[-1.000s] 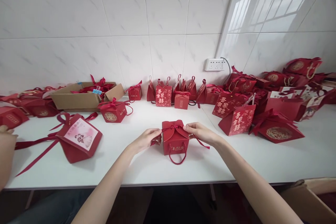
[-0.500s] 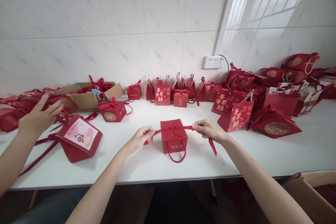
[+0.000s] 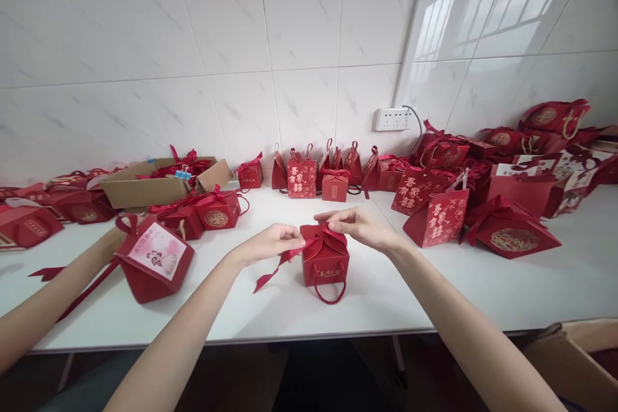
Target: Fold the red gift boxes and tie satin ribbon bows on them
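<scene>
A small red gift box (image 3: 324, 264) with a cord handle stands on the white table (image 3: 299, 309) in front of me. A dark red ribbon (image 3: 270, 271) runs over its top and trails off to the left. My left hand (image 3: 270, 243) pinches the ribbon just left of the box. My right hand (image 3: 355, 224) is over the box top, fingers pinched on the ribbon there.
Another person's arm (image 3: 53, 309) reaches in from the left to a red box with a picture label (image 3: 154, 259). A cardboard box (image 3: 145, 183) of ribbons sits at the back left. Many red bags and boxes (image 3: 434, 206) line the wall and the right side. A wall socket (image 3: 391, 118) is behind.
My hands had pulled the ribbon ends apart; now both have come together over the box top, with one end trailing left. The other person's arm moved from the far-left boxes to the picture box.
</scene>
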Action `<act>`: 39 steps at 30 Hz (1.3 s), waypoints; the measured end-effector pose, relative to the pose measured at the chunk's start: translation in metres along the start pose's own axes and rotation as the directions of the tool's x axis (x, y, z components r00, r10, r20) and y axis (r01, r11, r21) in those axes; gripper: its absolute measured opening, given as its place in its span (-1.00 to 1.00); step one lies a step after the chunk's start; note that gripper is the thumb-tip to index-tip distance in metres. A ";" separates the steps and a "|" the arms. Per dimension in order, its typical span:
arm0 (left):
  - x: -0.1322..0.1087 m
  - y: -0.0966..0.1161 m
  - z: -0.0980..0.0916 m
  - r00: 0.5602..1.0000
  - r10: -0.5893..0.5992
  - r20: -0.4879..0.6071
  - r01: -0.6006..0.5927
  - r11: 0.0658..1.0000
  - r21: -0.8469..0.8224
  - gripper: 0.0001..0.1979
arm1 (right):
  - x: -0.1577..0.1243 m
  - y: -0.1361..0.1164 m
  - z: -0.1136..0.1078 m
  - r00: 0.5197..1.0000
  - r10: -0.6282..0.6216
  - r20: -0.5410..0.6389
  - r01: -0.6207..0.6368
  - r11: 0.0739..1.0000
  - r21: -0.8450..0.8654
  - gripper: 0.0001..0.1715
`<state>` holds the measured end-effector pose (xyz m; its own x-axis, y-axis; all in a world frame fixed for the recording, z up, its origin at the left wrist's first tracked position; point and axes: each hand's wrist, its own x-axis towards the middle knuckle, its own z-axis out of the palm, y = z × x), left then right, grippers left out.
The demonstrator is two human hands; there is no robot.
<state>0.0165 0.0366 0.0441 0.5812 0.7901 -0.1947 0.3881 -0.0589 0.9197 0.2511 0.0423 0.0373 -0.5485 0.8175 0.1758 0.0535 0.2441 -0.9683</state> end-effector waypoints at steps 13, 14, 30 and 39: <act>-0.001 0.028 0.001 0.995 0.008 -0.098 0.030 0.924 0.381 -0.75 | 0.013 0.029 0.031 0.929 -0.154 -0.335 0.059 0.959 -0.277 -0.81; -0.002 0.030 -0.001 0.993 0.040 -0.111 0.015 0.892 0.453 -0.76 | 0.014 0.031 0.032 0.925 -0.152 -0.349 0.064 0.966 -0.251 -0.84; 0.000 0.040 -0.002 0.953 0.226 -0.202 -0.021 0.714 0.699 -0.96 | 0.016 0.032 0.036 0.899 -0.082 -0.430 0.050 0.995 -0.085 -0.85; 0.012 0.031 -0.011 0.963 0.207 -0.173 -0.109 0.886 0.451 -0.73 | 0.016 0.029 0.038 0.896 -0.073 -0.437 0.038 0.995 -0.088 -0.87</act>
<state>0.0271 0.0509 0.0739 0.5163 0.8542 0.0617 0.6028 -0.4136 0.6823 0.2126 0.0425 0.0057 -0.1308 0.9429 0.3063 0.1059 0.3205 -0.9413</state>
